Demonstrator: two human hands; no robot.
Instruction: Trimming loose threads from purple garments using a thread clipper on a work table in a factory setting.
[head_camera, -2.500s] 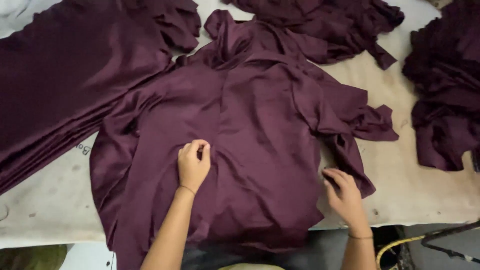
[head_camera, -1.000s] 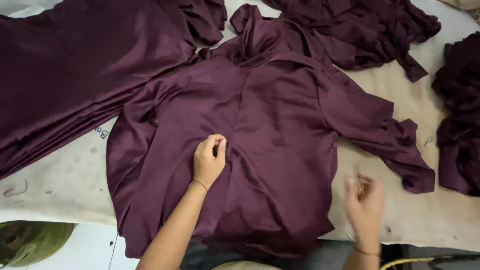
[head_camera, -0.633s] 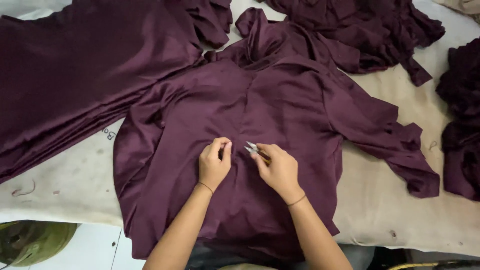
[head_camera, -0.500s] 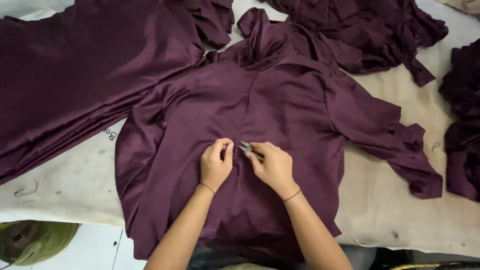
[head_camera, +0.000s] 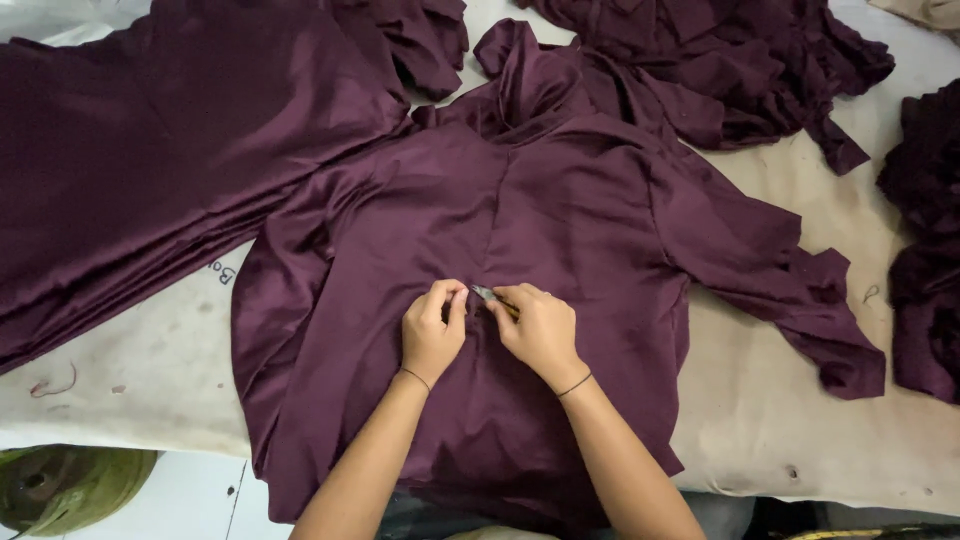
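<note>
Maroon satin garment (head_camera: 560, 200), spread flat at frame centre on the tabletop (head_camera: 800, 440): left hand (head_camera: 433, 333) pinches the cloth taut with closed fingers, right hand (head_camera: 535, 325) grips small thread snips (head_camera: 486, 294) at the seam; stacked maroon pieces (head_camera: 150, 170) upper left.

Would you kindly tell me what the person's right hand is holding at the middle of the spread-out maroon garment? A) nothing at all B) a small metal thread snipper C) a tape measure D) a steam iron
B: the right hand grips a small metal snipper, its tip at the garment just beside the left hand, which pinches the cloth.
</note>
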